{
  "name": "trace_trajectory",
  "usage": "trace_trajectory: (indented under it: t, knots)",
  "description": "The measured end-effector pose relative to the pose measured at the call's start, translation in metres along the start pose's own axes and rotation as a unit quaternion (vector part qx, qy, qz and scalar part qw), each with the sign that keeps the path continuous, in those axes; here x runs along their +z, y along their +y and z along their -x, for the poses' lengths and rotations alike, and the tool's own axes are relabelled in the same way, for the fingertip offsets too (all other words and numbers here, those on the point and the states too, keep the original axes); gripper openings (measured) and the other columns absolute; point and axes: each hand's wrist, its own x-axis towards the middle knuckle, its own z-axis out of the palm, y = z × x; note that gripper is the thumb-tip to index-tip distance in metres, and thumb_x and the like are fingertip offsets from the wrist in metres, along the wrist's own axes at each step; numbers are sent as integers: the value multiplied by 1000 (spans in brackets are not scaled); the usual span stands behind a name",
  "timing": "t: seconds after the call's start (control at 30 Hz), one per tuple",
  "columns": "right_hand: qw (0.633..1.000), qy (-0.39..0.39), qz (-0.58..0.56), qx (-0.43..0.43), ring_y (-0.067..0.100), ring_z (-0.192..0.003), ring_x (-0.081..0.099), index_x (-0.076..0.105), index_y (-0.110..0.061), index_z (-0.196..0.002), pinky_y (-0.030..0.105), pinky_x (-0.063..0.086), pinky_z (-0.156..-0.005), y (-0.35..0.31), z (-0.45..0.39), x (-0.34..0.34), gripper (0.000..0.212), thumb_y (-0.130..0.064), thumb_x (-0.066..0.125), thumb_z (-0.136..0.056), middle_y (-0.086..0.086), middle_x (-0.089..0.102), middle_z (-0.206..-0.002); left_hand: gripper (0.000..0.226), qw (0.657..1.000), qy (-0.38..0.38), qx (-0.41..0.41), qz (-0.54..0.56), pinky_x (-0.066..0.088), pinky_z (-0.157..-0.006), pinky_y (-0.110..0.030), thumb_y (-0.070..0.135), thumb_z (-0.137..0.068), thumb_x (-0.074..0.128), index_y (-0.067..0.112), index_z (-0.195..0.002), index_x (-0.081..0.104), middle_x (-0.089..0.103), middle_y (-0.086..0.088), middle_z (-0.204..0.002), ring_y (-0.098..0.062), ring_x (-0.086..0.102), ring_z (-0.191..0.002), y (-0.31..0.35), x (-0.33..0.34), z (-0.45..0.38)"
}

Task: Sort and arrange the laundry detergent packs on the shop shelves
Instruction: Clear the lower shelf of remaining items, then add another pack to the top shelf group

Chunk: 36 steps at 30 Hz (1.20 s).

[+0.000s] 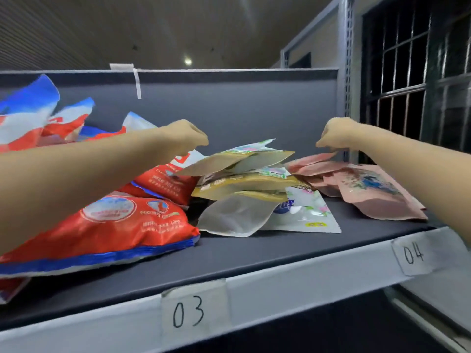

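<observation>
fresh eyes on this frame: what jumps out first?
The big red and blue detergent bags heaped on the left of the shelf grab the eye first. Next is the messy middle stack of gold and white pouches, with pink pouches at the right end. Both arms reach in: the left hand above the red bags, the right hand at the pink pile's top edge.

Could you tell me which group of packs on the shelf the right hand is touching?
The right hand pinches the flat pink pouches at the shelf's right end, above label 04, not the red or gold packs.
</observation>
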Motion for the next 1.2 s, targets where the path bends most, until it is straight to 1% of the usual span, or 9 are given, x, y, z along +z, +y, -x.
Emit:
trace_trajectory:
  t: [0.07,0.17,0.33,0.67,0.77,0.83,0.9,1.03,1.2]
  knots:
    - [997,27,41,-55,33,-100,61,67,1,-109,35,50,-84,-1,10,3,31,-21,54,-90,15,67,-113,21,999,10,24,-36,40,-77,-28,20,-85,54,21,-104,64,54,-2,-97,-22,48,-85,3,6,7]
    - [991,52,26,-122,34,-106,57,68,-2,-108,38,48,-91,-3,37,1,29,-18,51,-92,13,65,-117,19,993,35,63,-94,39,-75,-26,26,-82,49,24,-97,61,52,-2,-91,-19,47,-85,18,10,38]
    - [971,82,-11,-225,31,-113,54,65,-10,-114,37,43,-95,-6,92,-4,28,-19,49,-93,8,64,-120,29,980,110,88,-143,43,-93,-29,21,-94,47,15,-114,67,65,0,-118,-21,57,-112,36,24,94]
    - [922,105,-157,-339,20,-107,61,64,-13,-115,37,45,-95,-25,216,6,27,-21,53,-92,3,67,-114,29,943,222,167,-183,38,-86,-32,23,-92,47,14,-110,68,68,-6,-111,-26,58,-106,33,40,214]
    - [900,116,-204,-366,14,-104,60,64,-10,-116,27,45,-94,-25,273,14,28,-18,56,-91,1,66,-114,27,926,244,227,-176,36,-82,-25,23,-90,48,11,-106,67,68,-6,-106,-26,60,-100,18,53,264]
    - [895,110,-222,-372,2,-101,54,64,-11,-116,16,40,-91,-24,318,23,29,-22,56,-90,-5,65,-111,28,930,229,237,-162,35,-84,-22,25,-90,48,13,-106,67,67,-2,-106,-23,59,-101,3,66,300]
    - [897,90,-234,-365,0,-102,53,64,-14,-116,14,39,-91,-22,361,42,32,-26,54,-89,-8,64,-111,28,945,196,224,-137,34,-86,-17,28,-90,47,16,-105,68,67,3,-105,-17,57,-102,-18,82,335]
    - [917,-32,-260,-300,-2,-112,50,61,-22,-121,6,36,-96,-20,436,104,30,-25,57,-92,-14,60,-118,23,978,107,151,-94,31,-86,-4,27,-91,51,22,-106,68,65,12,-105,-2,51,-104,-75,124,394]
    - [948,-173,-213,-162,-5,-117,47,54,-29,-127,8,33,-97,-6,502,199,33,-28,52,-94,-19,55,-125,24,990,-60,81,-94,30,-90,-10,31,-96,48,28,-114,63,61,16,-112,-1,49,-112,-142,191,448]
